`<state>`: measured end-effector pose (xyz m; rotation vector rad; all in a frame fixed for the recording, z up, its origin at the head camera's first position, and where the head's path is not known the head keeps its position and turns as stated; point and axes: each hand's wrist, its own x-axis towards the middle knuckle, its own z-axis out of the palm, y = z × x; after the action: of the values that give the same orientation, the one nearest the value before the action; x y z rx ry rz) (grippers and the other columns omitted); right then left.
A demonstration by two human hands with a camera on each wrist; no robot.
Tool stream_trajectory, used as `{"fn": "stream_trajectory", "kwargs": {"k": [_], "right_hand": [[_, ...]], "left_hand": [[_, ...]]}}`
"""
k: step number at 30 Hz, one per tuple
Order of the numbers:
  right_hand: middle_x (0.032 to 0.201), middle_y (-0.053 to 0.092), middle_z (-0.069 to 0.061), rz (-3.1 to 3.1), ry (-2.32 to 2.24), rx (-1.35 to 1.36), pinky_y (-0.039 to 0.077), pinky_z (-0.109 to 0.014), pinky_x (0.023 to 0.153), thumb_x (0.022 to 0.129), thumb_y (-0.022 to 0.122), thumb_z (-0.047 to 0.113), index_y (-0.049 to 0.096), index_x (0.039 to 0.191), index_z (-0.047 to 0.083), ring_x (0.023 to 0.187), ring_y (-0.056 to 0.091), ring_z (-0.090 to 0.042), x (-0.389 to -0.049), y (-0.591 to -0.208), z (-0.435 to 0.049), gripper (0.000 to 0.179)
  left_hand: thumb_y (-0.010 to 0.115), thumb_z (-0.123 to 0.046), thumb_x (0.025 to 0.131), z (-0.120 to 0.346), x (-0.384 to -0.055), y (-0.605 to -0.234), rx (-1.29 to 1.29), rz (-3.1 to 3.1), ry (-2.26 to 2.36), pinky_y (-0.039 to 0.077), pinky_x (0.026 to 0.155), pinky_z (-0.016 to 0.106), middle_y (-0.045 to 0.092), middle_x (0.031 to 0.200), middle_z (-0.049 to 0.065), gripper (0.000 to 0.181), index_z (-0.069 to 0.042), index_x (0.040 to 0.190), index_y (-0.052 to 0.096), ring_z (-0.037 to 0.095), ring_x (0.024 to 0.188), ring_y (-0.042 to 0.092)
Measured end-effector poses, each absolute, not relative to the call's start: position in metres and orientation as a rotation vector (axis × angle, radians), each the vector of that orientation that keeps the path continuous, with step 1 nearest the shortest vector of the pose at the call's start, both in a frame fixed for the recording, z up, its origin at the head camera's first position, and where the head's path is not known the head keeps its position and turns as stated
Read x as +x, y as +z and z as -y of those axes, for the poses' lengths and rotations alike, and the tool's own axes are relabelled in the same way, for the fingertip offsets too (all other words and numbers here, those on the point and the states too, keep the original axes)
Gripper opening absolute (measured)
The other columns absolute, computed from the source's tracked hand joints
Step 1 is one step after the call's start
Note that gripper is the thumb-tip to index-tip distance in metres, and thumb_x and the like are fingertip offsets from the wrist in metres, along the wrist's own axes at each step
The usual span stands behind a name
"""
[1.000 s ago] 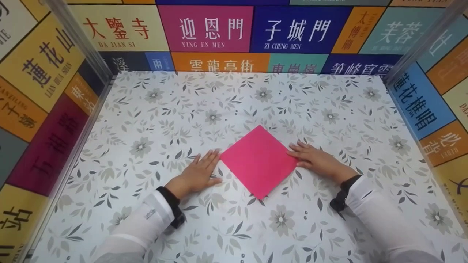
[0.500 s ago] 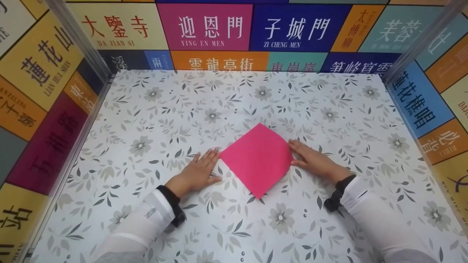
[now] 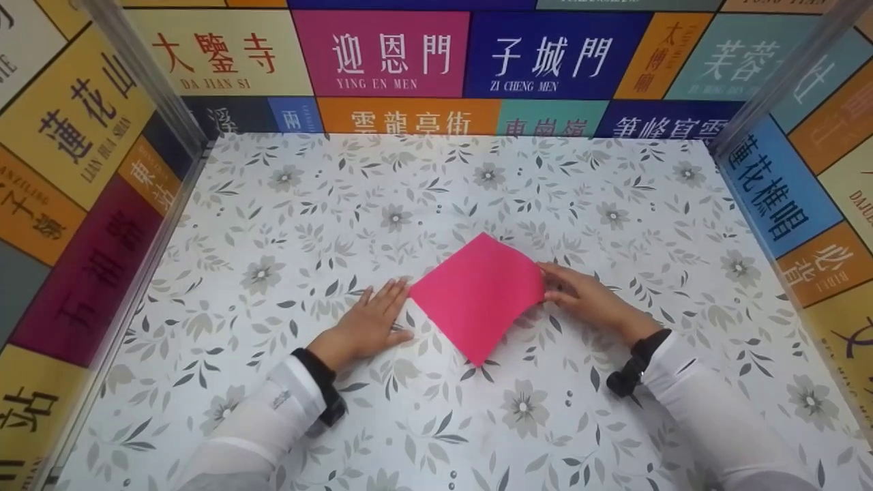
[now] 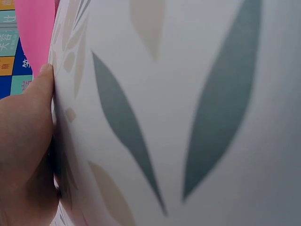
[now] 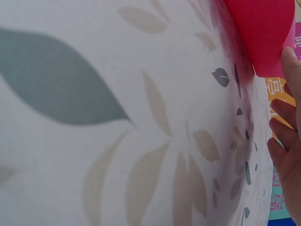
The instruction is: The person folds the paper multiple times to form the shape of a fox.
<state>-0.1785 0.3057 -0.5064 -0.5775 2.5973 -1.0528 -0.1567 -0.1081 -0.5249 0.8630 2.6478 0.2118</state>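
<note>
A square pink sheet of paper (image 3: 477,296) lies turned like a diamond near the middle of the table. Its right side is raised and bowed upward. At that right corner my right hand (image 3: 590,300) pinches the paper; in the right wrist view the thumb (image 5: 290,66) lies against the curled pink sheet (image 5: 265,33), and part of the grip is hidden. My left hand (image 3: 368,320) rests flat on the table, its fingertips at the paper's left corner. In the left wrist view the left hand (image 4: 23,136) is partly cut off, with raised pink paper (image 4: 37,33) beyond it.
A white cloth with grey flowers and leaves covers the table (image 3: 382,184). Upright panels with coloured, lettered blocks stand behind (image 3: 382,54), at the left (image 3: 75,136) and at the right (image 3: 784,184). Each wrist wears a black band (image 3: 319,382).
The paper's right corner has come up off the table and bows leftward. My right hand has moved slightly left and its fingers have bent at the corner. The left hand stays put.
</note>
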Motion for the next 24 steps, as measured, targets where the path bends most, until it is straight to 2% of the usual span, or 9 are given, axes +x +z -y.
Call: {"fn": "stream_trajectory", "kwargs": {"k": [4, 8, 10, 13, 17, 21, 24], "right_hand": [[0.143, 0.052, -0.013, -2.575, -1.139, -0.516, 0.042, -0.045, 0.107, 0.094, 0.062, 0.030, 0.044, 0.146, 0.018, 0.130, 0.050, -0.032, -0.178, -0.503, -0.303, 0.056], [0.123, 0.065, -0.019, -2.486, -1.339, -0.421, 0.052, -0.026, 0.089, 0.093, 0.065, 0.021, 0.046, 0.144, 0.010, 0.110, 0.064, -0.016, -0.179, -0.498, -0.299, 0.056], [0.116, 0.065, -0.023, -2.415, -1.455, -0.375, 0.053, -0.021, 0.085, 0.092, 0.066, 0.017, 0.047, 0.143, 0.006, 0.100, 0.065, -0.007, -0.179, -0.495, -0.297, 0.055], [0.106, 0.069, -0.013, -2.329, -1.575, -0.356, 0.053, -0.020, 0.086, 0.092, 0.066, 0.013, 0.051, 0.136, -0.002, 0.094, 0.066, -0.002, -0.179, -0.488, -0.295, 0.049], [0.097, 0.071, 0.001, -2.312, -1.602, -0.366, 0.054, -0.022, 0.089, 0.092, 0.065, 0.012, 0.056, 0.123, -0.011, 0.093, 0.067, -0.003, -0.181, -0.483, -0.291, 0.040], [0.101, 0.072, -0.011, -2.384, -1.509, -0.384, 0.053, -0.018, 0.086, 0.092, 0.066, 0.013, 0.059, 0.119, -0.009, 0.092, 0.066, 0.000, -0.184, -0.483, -0.289, 0.035], [0.101, 0.072, -0.013, -2.481, -1.386, -0.417, 0.051, -0.013, 0.082, 0.090, 0.068, 0.015, 0.065, 0.113, -0.004, 0.090, 0.065, 0.002, -0.185, -0.483, -0.286, 0.030]], "left_hand": [[0.037, -0.057, 0.098, 0.109, -0.156, -0.525, 0.875, -2.659, 0.233, 0.006, 0.121, 0.051, 0.000, 0.164, 0.010, 0.084, -0.005, 0.155, 0.005, 0.028, 0.151, 0.003], [0.038, -0.056, 0.098, 0.109, -0.156, -0.525, 0.879, -2.665, 0.247, 0.006, 0.121, 0.051, 0.001, 0.164, 0.011, 0.084, -0.004, 0.155, 0.006, 0.028, 0.151, 0.004], [0.037, -0.057, 0.098, 0.109, -0.156, -0.525, 0.873, -2.660, 0.241, 0.006, 0.121, 0.050, 0.000, 0.164, 0.010, 0.084, -0.005, 0.155, 0.005, 0.028, 0.151, 0.004], [0.035, -0.058, 0.098, 0.108, -0.157, -0.524, 0.868, -2.653, 0.222, 0.005, 0.121, 0.050, -0.002, 0.164, 0.009, 0.084, -0.006, 0.156, 0.003, 0.027, 0.151, 0.002], [0.035, -0.058, 0.098, 0.108, -0.157, -0.523, 0.871, -2.657, 0.206, 0.005, 0.121, 0.050, -0.002, 0.164, 0.009, 0.084, -0.006, 0.156, 0.003, 0.027, 0.151, 0.001], [0.037, -0.056, 0.099, 0.108, -0.157, -0.524, 0.878, -2.661, 0.220, 0.006, 0.121, 0.050, 0.000, 0.164, 0.010, 0.083, -0.004, 0.155, 0.005, 0.028, 0.151, 0.003], [0.040, -0.054, 0.099, 0.109, -0.156, -0.523, 0.886, -2.665, 0.254, 0.007, 0.121, 0.052, 0.003, 0.164, 0.011, 0.082, -0.003, 0.155, 0.008, 0.029, 0.151, 0.005]]}}
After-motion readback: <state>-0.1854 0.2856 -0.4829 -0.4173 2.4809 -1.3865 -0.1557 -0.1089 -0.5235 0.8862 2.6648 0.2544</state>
